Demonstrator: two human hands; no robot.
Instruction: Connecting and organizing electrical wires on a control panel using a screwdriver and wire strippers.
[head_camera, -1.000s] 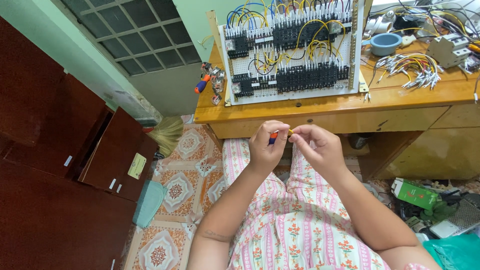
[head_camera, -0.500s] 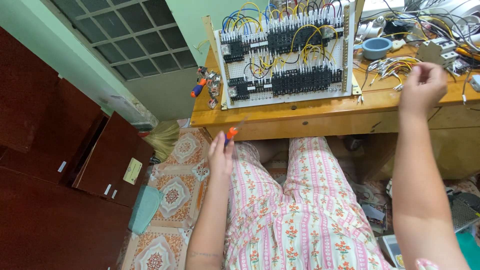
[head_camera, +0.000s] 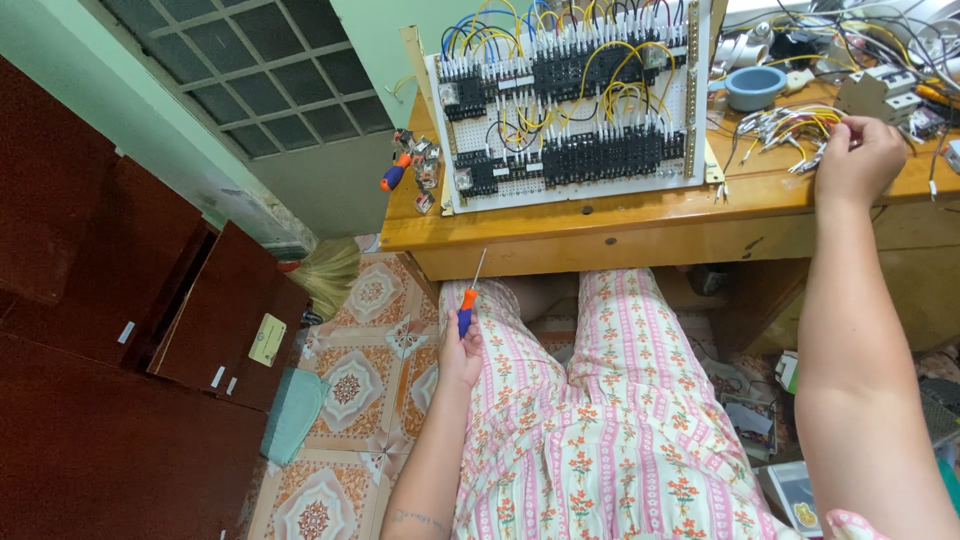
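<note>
My left hand (head_camera: 460, 355) rests above my lap and grips a screwdriver (head_camera: 468, 299) with an orange and blue handle, its shaft pointing up toward the desk edge. My right hand (head_camera: 858, 158) reaches out onto the wooden desk (head_camera: 600, 225) and closes its fingers on a bundle of loose yellow and white wires (head_camera: 790, 130). A white wiring panel (head_camera: 570, 100) with rows of black relays and yellow, blue and black wires leans upright on the desk between the two hands.
A blue bowl (head_camera: 755, 87) and a grey breaker block (head_camera: 880, 92) sit behind the wires. A second screwdriver (head_camera: 395, 173) and small parts lie at the desk's left end. Dark wooden cabinets (head_camera: 120, 330) stand left; boxes and clutter lie on the floor right.
My hands separated from in front of my chest. The right hand went up to the desk and onto the wire bundle; the left hand dropped to my lap with the screwdriver.
</note>
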